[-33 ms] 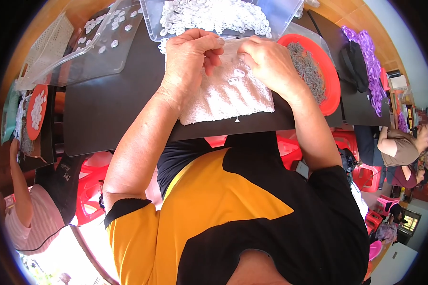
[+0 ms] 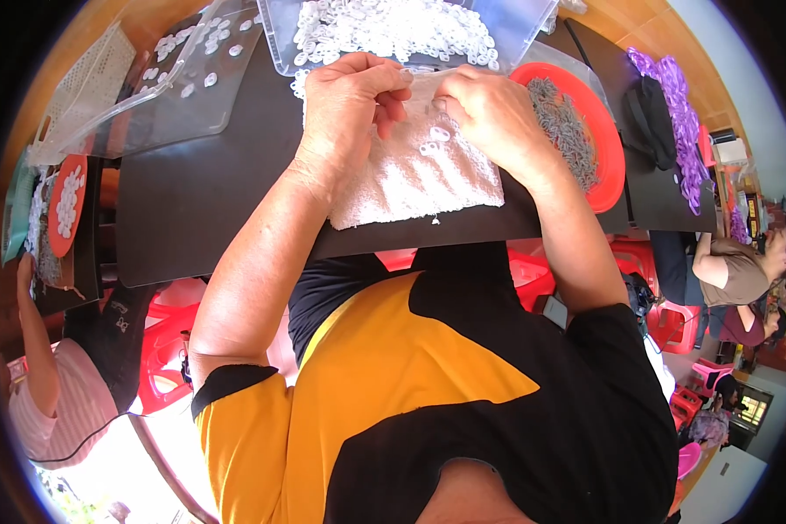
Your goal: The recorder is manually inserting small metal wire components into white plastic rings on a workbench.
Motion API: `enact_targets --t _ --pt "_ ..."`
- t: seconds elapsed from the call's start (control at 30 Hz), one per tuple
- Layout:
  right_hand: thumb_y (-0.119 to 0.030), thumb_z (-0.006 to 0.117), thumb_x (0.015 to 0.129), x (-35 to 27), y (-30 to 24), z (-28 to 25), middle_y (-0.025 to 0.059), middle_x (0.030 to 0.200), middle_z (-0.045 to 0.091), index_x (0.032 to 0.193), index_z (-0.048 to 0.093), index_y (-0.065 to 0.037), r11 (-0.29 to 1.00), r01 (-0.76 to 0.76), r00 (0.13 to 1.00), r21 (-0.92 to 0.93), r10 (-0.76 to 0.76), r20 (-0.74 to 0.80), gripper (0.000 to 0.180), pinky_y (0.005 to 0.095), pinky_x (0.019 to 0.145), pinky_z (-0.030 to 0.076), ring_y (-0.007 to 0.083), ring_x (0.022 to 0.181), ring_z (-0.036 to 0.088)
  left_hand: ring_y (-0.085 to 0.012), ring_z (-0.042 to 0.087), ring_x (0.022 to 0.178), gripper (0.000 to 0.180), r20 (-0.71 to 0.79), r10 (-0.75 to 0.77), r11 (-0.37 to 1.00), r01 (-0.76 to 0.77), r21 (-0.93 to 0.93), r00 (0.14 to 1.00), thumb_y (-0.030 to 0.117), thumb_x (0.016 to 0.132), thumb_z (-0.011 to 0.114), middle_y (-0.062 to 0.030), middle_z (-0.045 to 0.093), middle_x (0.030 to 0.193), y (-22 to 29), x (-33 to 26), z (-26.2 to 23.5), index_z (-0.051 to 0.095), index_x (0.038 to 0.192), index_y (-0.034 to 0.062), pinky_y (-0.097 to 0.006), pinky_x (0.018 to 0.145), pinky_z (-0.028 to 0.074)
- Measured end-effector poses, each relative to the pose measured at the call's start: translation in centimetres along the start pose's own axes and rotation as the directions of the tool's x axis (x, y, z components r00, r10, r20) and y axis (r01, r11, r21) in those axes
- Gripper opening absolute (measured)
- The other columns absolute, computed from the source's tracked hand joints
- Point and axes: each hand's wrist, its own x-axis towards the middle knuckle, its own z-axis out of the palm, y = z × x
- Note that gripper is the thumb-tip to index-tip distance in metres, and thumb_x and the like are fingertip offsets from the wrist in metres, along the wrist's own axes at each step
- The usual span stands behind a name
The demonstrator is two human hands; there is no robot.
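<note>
Both my hands work over a pale terry towel (image 2: 410,188) on the dark table. My left hand (image 2: 354,100) hovers above its far left part, thumb and forefinger pinched together. What sits in that pinch is too small to make out. Opposite it, my right hand (image 2: 493,109) has its thumb and curled fingers pressed together over the towel's far right part; anything between them is hidden. A few small white plastic pieces (image 2: 440,134) lie on the cloth near my right hand. Just beyond my hands, many similar white pieces (image 2: 384,35) fill a clear plastic bin (image 2: 275,39).
A red bowl (image 2: 610,166) of small grey pieces (image 2: 555,113) stands right of my right hand. Leftward lies a clear tray (image 2: 205,113) with scattered white pieces. Purple strips (image 2: 686,131) and a black pouch (image 2: 648,122) are at far right. Another person's arm (image 2: 39,341) reaches in at left.
The fingertips of my right hand have shifted very slightly. Everything else looks the same.
</note>
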Motion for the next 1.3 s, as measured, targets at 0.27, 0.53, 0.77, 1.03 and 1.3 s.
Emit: enact_targets --t 0.27,0.53,0.77,1.03,1.3 --pt "-0.003 0.062 0.072 0.4 -0.5 0.4 0.0106 0.086 0.064 0.083 0.065 -0.004 0.992 0.072 0.986 -0.107 -0.087 -0.142 0.012 0.0421 0.075 0.049 0.0308 0.087 0.063 -0.0115 0.056 0.052 0.007 0.003 0.004 1.0 -0.004 -0.024 1.0 0.004 0.079 0.066 -0.0089 0.064 0.069 0.0 0.1 0.0 0.064 0.08 -0.0026 -0.024 0.045 0.042" --pt "-0.002 0.063 0.074 -0.1 -0.2 1.2 0.0118 0.088 0.064 0.084 0.065 -0.002 0.998 0.041 0.989 -0.037 -0.046 -0.143 0.011 0.0403 0.077 0.048 0.0318 0.087 0.063 -0.0128 0.059 0.056 0.011 0.025 -0.033 0.999 0.033 0.009 0.999 0.005 0.084 0.066 -0.0103 0.065 0.074 -0.2 0.1 0.0 0.063 0.088 -0.0039 -0.024 0.044 0.042" --pt "-0.003 0.067 0.085 0.3 -0.9 -0.7 0.0029 0.088 0.066 0.1 0.068 0.001 0.303 -0.195 0.905 0.933 0.421 0.053 0.016 0.0225 0.073 0.047 0.0078 0.08 0.058 -0.0143 0.06 0.056 0.013 0.046 -0.037 0.999 0.036 0.008 0.998 0.005 0.084 0.066 -0.0115 0.065 0.075 -0.1 -0.3 0.4 0.062 0.091 -0.0046 -0.024 0.043 0.042" --pt "-0.004 0.066 0.085 0.4 -2.0 -0.9 0.0029 0.088 0.067 0.101 0.07 0.001 0.245 -0.203 0.882 0.948 0.467 0.068 0.018 0.0211 0.073 0.046 0.007 0.081 0.059 -0.0148 0.06 0.056 0.011 0.048 -0.045 0.998 0.047 -0.04 0.998 0.005 0.085 0.065 -0.0121 0.065 0.075 -0.1 -0.4 0.6 0.062 0.09 -0.0045 -0.024 0.043 0.042" --pt "-0.005 0.065 0.086 0.4 -1.6 0.0 0.0029 0.089 0.068 0.102 0.07 0.0 0.304 -0.17 0.9 0.937 0.436 0.022 0.017 0.0223 0.078 0.048 0.008 0.084 0.061 -0.0149 0.06 0.056 0.012 0.038 -0.053 0.996 0.056 -0.072 0.998 0.004 0.085 0.065 -0.0122 0.065 0.075 -0.2 -0.4 0.5 0.062 0.091 -0.0053 -0.023 0.043 0.042"
